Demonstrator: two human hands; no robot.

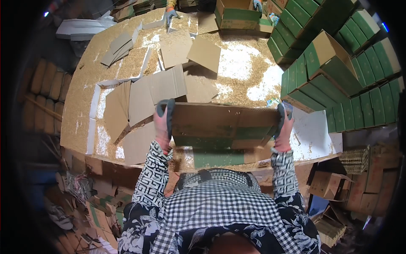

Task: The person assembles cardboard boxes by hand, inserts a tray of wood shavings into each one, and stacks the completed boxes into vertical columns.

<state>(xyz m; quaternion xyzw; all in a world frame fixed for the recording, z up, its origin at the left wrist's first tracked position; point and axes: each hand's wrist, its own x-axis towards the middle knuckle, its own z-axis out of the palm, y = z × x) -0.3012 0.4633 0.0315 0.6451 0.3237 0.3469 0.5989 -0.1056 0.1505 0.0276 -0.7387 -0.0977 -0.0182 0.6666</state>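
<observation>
Between my two gloved hands is a brown cardboard carton [207, 120] with green panels, held by its left and right ends above the table's near edge. My left hand [164, 120] is closed round the left end, and my right hand [283, 125] grips the right end. Both gloves are pink with dark grey on the fingers. Below the carton shows a green panel [218, 157]; whether it belongs to the same carton I cannot tell. Flat cardboard sheets [167, 86] lie overlapping just beyond my left hand.
Tan, crumbly bits cover much of the table [78, 114]. White strips [92, 120] stand on its left part. Green cartons [325, 93] are stacked at the right, one open-topped [332, 55]. At the far side a co-worker's gloved hand [171, 15] touches a white strip, near another open box [237, 19].
</observation>
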